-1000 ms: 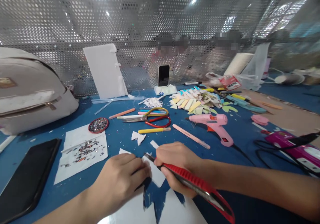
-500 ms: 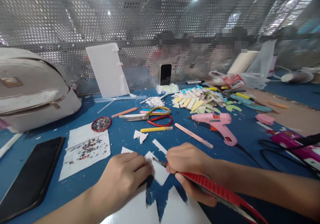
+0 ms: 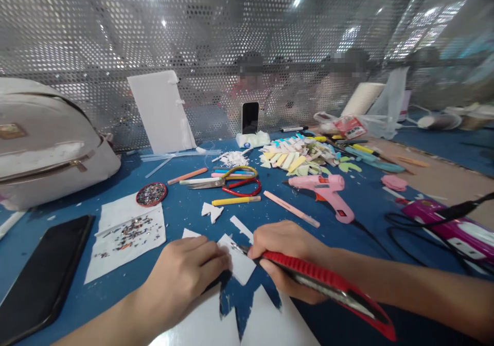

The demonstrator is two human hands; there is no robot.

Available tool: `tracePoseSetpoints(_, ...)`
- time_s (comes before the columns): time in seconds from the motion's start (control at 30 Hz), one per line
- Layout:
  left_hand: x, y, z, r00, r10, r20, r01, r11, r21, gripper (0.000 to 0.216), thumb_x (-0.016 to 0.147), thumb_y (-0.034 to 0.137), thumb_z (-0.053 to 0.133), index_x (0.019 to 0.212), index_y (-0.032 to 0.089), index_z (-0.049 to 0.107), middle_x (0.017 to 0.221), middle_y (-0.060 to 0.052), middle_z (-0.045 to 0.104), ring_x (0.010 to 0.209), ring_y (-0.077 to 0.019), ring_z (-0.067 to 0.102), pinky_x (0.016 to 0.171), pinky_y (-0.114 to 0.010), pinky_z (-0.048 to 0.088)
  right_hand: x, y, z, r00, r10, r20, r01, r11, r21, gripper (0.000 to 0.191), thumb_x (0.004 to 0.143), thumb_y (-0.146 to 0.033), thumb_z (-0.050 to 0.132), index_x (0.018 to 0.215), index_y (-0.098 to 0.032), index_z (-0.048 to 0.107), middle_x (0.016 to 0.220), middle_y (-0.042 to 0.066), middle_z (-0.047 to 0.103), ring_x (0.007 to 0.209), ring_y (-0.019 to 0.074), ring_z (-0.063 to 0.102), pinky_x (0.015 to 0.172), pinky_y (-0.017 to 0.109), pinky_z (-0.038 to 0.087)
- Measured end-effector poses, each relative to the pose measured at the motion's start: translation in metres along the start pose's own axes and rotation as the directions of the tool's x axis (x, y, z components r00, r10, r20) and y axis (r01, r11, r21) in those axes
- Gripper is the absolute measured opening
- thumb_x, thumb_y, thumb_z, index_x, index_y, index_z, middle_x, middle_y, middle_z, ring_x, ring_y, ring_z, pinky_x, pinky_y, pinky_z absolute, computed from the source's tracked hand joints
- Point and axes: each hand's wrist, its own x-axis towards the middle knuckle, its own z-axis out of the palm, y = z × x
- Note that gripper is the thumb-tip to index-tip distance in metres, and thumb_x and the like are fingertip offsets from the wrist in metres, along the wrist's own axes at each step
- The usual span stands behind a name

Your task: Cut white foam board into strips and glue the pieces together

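Observation:
My right hand (image 3: 291, 246) is wrapped around a red utility knife (image 3: 328, 284), its blade pointing left over a small white board piece (image 3: 244, 269). The blade's tip lies on or just above that piece. My left hand (image 3: 183, 271), fingers curled together, presses on the left side of the same piece; its fingertips are partly hidden. Below both hands lies a larger white board (image 3: 272, 320) with jagged notches cut into its edge. A narrow white strip (image 3: 242, 229) and a notched white scrap (image 3: 212, 211) lie just beyond the hands.
Ahead lie scissors (image 3: 219, 181), a yellow marker (image 3: 236, 201), a pink glue gun (image 3: 322, 189) and a paper scrap pile (image 3: 297, 156). At left are a black phone (image 3: 44, 269), beads on paper (image 3: 133, 230) and a backpack (image 3: 54, 150). A purple power strip (image 3: 443, 233) with cables sits right.
The whole view has shifted slightly, so things appear a little farther left. The knife has tilted slightly in my right hand; my left hand stays on the white piece.

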Motion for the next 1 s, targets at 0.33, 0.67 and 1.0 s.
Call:
tracePoseSetpoints(0.33,-0.002,0.001,-0.001,1.0,0.008,-0.015,-0.007,0.999,0.042,0.028,0.102,0.023,0.041,0.096,0.015,0.068,0.077,-0.006,0.07,0.061,-0.0192,0.064,0.051,-0.029,0.047,0.009,0.0,0.005,0.977,0.208,0.039,-0.21,0.977,0.048,0.006,0.084,-0.02,0.05,0.089,-0.02,0.049,0.067,-0.004,0.054,0.053,0.0095,0.046,0.052,0.02,0.034)
tracePoseSetpoints(0.67,0.0,0.001,-0.002,0.999,0.013,-0.036,-0.01,0.997,0.073,0.032,0.102,0.022,0.039,0.092,0.016,0.069,0.072,-0.005,0.069,0.058,-0.0182,0.061,0.047,-0.028,0.044,0.013,0.003,0.015,0.993,0.112,0.021,-0.111,0.992,-0.064,0.006,0.082,-0.017,0.041,0.079,-0.021,0.044,0.062,-0.003,0.047,0.05,0.0117,0.042,0.049,0.024,0.03)
tracePoseSetpoints(1.0,-0.002,0.001,0.0,1.0,-0.003,-0.014,0.004,0.998,0.067,0.026,0.1,0.024,0.043,0.09,0.016,0.066,0.075,-0.004,0.069,0.058,-0.0188,0.06,0.049,-0.028,0.041,0.018,0.001,0.016,0.995,0.065,0.075,-0.063,0.997,-0.038,0.013,0.082,-0.019,0.038,0.073,-0.023,0.029,0.06,-0.003,0.038,0.049,0.0123,0.035,0.048,0.027,0.026)
